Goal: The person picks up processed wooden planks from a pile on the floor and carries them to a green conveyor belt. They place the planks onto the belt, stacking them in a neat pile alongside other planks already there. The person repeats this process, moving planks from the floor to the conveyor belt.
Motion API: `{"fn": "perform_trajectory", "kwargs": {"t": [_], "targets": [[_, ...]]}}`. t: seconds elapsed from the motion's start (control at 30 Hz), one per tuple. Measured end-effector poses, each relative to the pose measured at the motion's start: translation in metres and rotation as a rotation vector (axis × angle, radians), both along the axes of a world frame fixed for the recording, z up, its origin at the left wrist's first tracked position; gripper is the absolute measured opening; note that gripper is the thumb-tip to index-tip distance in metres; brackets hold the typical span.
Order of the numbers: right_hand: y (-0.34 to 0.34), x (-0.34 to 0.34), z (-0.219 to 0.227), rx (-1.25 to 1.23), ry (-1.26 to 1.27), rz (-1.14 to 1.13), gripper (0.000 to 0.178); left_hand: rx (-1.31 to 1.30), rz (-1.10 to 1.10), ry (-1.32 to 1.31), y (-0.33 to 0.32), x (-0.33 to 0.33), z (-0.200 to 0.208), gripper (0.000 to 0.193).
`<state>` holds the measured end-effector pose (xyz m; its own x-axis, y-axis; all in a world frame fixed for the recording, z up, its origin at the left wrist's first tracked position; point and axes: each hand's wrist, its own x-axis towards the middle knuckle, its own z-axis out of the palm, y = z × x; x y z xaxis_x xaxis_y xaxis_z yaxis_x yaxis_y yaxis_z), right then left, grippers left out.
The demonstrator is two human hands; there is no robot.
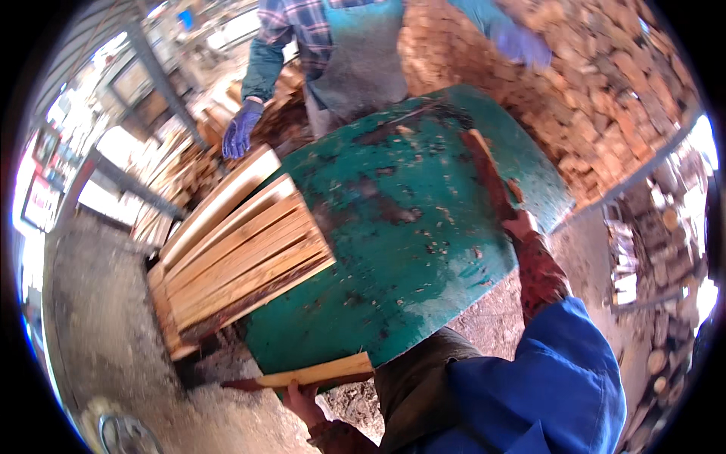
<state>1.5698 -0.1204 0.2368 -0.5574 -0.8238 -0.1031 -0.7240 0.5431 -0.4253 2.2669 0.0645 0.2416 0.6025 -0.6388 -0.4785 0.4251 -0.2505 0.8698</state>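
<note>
My left hand [304, 406] is closed round a short split wood slat [321, 372] with dark bark along its lower side, at the near edge of the green table [386, 287]. Toward the right side of the table, my right hand [520, 225] grips the near end of a longer bark-edged slat [488, 170], which points away from me. Part of each hand's fingers is hidden by the wood. A row of pale split slats [249, 257] lies side by side at the table's left end. Wood crumbs and dark stains mark the table top.
Across the table stands a person in an apron [359, 60]; one purple-gloved hand [242, 130] hangs near the slats, the other [522, 45] is blurred by motion. A high heap of split firewood [605, 98] rises at the right. Logs [665, 333] are stacked beyond a rail.
</note>
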Motion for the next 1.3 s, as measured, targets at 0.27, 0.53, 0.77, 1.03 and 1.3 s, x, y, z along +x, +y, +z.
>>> {"fn": "perform_trajectory", "kwargs": {"t": [0.27, 0.53, 0.77, 1.03, 1.3], "targets": [[0.024, 0.027, 0.008, -0.352, -0.409, -0.178, 0.029, -0.043, 0.035, 0.074, -0.006, -0.015, 0.021, 0.037], [0.052, 0.122, 0.107, -0.646, -0.384, -0.094, 0.028, -0.04, 0.068, 0.133, -0.002, -0.01, 0.022, 0.029], [0.073, 0.292, 0.155, -0.521, -0.663, 0.355, 0.012, -0.128, 0.048, 0.169, -0.002, -0.012, 0.005, 0.02], [0.079, 0.424, 0.083, -0.136, -0.466, 1.151, 0.027, -0.094, 0.036, 0.124, 0.014, -0.028, -0.013, 0.021], [0.067, 0.506, 0.066, 0.011, -0.51, 1.292, 0.034, -0.049, -0.099, 0.189, 0.02, -0.018, 0.001, 0.027]]}}
